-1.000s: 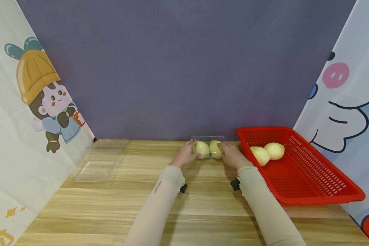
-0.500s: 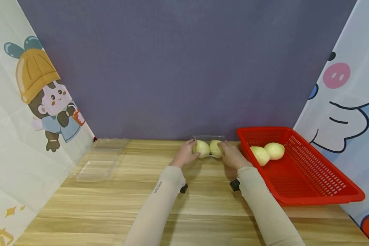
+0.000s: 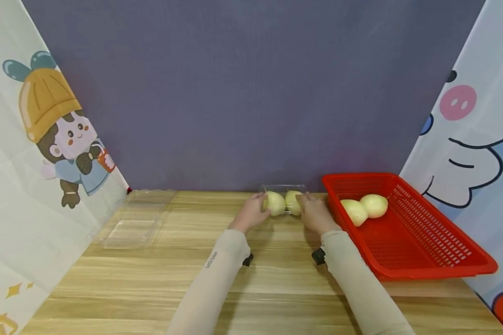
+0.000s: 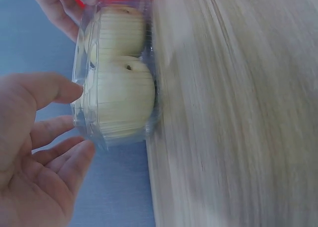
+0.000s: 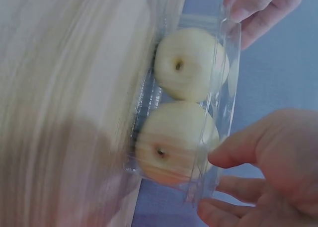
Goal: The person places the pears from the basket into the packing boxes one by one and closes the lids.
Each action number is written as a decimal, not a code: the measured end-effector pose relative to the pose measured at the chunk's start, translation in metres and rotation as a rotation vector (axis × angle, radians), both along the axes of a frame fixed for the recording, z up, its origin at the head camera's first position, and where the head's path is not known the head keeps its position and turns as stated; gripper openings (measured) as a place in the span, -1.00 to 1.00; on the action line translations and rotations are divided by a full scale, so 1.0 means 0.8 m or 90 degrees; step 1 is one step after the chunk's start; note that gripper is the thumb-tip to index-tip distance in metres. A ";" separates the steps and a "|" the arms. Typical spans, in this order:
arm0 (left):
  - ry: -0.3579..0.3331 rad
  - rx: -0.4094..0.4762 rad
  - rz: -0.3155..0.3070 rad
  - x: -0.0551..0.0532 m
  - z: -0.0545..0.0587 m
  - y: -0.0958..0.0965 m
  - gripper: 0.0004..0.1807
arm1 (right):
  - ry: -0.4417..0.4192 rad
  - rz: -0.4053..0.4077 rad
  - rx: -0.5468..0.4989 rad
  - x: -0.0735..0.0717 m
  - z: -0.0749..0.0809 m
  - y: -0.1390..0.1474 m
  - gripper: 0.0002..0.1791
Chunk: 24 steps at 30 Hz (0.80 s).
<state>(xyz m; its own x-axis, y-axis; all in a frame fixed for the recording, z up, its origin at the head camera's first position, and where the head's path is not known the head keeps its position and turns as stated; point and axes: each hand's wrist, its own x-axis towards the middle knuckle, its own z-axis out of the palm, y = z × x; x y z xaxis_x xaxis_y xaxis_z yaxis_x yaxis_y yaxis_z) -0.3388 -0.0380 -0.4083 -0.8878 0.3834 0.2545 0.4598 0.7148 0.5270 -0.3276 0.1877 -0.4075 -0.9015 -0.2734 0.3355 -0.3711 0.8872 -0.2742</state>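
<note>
A clear plastic clamshell box (image 3: pixel 282 187) sits at the table's far edge, against the dark backdrop. Through its wall show two round, pale yellow fruits (image 3: pixel 274 204), apple-like, side by side with dark stem hollows. My left hand (image 3: pixel 251 213) grips the left end of the box, thumb and fingers at its upper edge. At the opposite end, my right hand (image 3: pixel 316 214) grips it the same way. The right wrist view has the right thumb (image 5: pixel 233 150) against the clear plastic (image 5: pixel 228 103), fingers around the end. The hands hide the box's corners in the head view.
A red perforated basket (image 3: pixel 406 272) stands close on the right, with two similar fruits (image 3: pixel 374 206) inside. Far left on the wooden table (image 3: pixel 285 298) lies another clear plastic container (image 3: pixel 134 228). Printed curtains flank the table, and a dark cloth (image 3: pixel 251 93) rises behind it.
Both hands keep their places on the box, with only a very slight shift left. Box, basket and fruits look otherwise unchanged.
</note>
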 end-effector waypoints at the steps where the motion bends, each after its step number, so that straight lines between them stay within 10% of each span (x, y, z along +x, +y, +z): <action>1: 0.005 -0.002 -0.001 0.001 0.001 -0.001 -0.40 | 0.008 -0.002 -0.001 0.001 0.000 0.000 -0.51; 24: 0.036 -0.004 -0.044 0.023 0.011 -0.029 -0.60 | 0.031 0.064 -0.095 0.031 0.002 -0.022 -0.54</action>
<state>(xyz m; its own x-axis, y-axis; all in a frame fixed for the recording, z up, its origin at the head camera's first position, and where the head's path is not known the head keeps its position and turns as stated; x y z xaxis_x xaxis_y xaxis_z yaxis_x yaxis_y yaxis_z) -0.3205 -0.0616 -0.3992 -0.8434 0.4452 0.3007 0.5370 0.6833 0.4947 -0.3031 0.1698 -0.4060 -0.8539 -0.3051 0.4216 -0.4719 0.7955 -0.3802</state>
